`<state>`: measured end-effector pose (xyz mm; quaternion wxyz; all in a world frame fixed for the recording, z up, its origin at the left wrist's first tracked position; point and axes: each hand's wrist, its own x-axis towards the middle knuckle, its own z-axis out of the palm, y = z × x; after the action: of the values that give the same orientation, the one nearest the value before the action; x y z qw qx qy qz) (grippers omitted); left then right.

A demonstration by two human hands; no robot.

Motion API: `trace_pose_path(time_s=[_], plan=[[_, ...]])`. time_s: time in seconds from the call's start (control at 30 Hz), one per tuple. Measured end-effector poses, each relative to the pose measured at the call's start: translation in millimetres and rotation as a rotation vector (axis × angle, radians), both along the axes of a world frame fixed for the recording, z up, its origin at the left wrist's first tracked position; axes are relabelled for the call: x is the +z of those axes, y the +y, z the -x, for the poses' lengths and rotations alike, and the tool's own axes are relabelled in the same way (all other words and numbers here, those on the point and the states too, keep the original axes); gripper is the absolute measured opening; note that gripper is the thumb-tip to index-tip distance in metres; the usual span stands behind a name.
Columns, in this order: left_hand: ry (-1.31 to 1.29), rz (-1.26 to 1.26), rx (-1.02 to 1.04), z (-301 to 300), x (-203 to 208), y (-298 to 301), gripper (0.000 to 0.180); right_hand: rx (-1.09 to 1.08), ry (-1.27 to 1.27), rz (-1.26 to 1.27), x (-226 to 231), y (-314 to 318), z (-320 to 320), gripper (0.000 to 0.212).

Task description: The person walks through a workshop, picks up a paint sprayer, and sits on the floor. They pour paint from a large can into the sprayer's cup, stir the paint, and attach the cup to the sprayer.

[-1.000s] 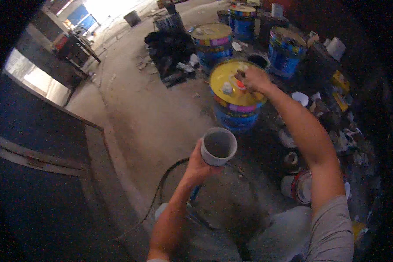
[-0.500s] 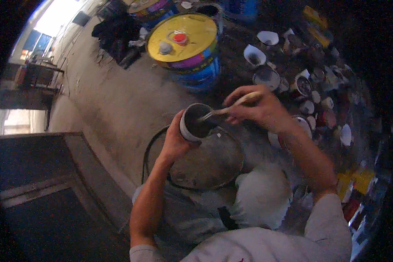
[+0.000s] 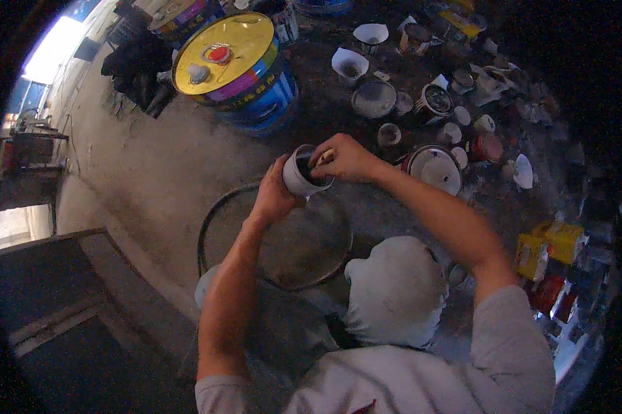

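My left hand (image 3: 274, 191) is wrapped round a pale cup-like tub (image 3: 298, 181), tilted so that its dark inside shows. My right hand (image 3: 350, 160) is at the tub's mouth, fingers closed on a wooden-handled tool (image 3: 326, 156). Only a bit of the pale handle shows between the fingers. The tool's working end is down in the tub, out of sight. What the tub contains is too dark to make out. Below both hands, a round dark-rimmed surface (image 3: 280, 245) lies in front of my knees.
A large blue bucket with a yellow lid (image 3: 245, 48) stands ahead on the left, near a black bag (image 3: 138, 76). Ahead and right, the floor holds several used tins and cups, among them a red-sided tin (image 3: 435, 169). Yellow boxes (image 3: 549, 248) are at the right.
My right hand has moved left and down to the tub, pushing the tool deeper into it. The tub is still in my left hand. The view has shifted rightward.
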<state>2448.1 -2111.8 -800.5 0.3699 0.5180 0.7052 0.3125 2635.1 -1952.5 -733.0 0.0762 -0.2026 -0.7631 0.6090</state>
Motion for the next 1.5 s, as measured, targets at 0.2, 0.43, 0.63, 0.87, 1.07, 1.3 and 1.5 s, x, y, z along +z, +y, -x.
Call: trace_pose_path(time_s=[0.2, 0.43, 0.63, 0.87, 1.07, 1.3, 1.5], plan=[[0.036, 0.015, -0.033, -7, -1, 8, 0.098, -0.081, -0.114, -0.092, -1, 14, -12, 0.033], [0.158, 0.039, -0.031, -14, -1, 10, 0.098, -0.132, -0.105, 0.026, -6, 20, -24, 0.031], [0.171, 0.06, -0.038, -17, -5, 6, 0.098, -0.181, -0.193, 0.083, -13, 15, -29, 0.028], [0.146, 0.035, -0.006, -19, -3, 6, 0.101, -0.267, -0.042, 0.187, -54, -11, -25, 0.029], [0.047, 0.101, 0.043, -13, 0, 4, 0.098, -0.566, 0.129, 0.214, -85, -18, -28, 0.026], [0.26, 0.086, 0.002, -17, -7, 1, 0.097, -0.17, -0.083, 0.091, -15, 11, -36, 0.028], [0.163, 0.112, -0.029, -19, -12, 9, 0.097, -0.118, -0.046, -0.016, -49, -9, -16, 0.033]])
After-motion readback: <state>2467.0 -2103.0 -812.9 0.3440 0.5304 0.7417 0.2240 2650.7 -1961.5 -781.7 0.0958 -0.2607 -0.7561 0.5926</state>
